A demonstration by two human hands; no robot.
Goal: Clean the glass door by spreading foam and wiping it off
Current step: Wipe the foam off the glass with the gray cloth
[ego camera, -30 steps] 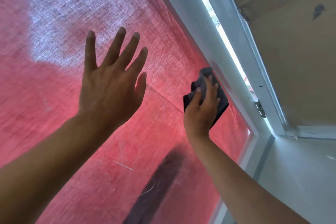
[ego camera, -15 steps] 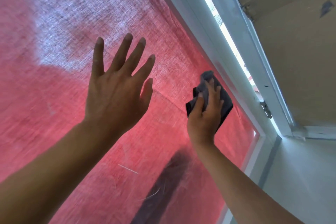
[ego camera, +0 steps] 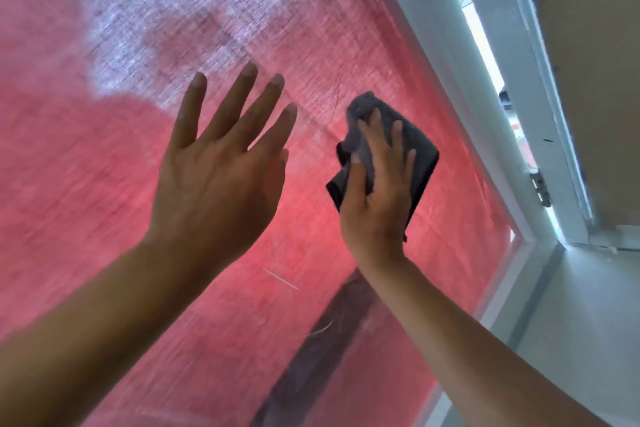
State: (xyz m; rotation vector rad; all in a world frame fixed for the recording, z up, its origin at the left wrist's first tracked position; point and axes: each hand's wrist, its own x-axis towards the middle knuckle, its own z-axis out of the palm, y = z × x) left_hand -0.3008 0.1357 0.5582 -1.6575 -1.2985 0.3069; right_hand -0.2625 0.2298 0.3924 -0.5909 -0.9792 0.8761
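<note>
crumpled grey cloth (ego camera: 420,152) under right hand (ego camera: 375,208)

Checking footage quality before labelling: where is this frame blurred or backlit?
Head view: the red curtain behind the glass is motion-smeared at left; daylight glows through it, brightest at the frame gap; the left hand and right hand look dark; the cloth stays fairly sharp.

Against the glass door (ego camera: 346,45) backed by red woven fabric, the right hand (ego camera: 375,199) presses a crumpled dark grey cloth (ego camera: 420,156) beside the raised, spread-fingered left hand (ego camera: 216,184).
</note>
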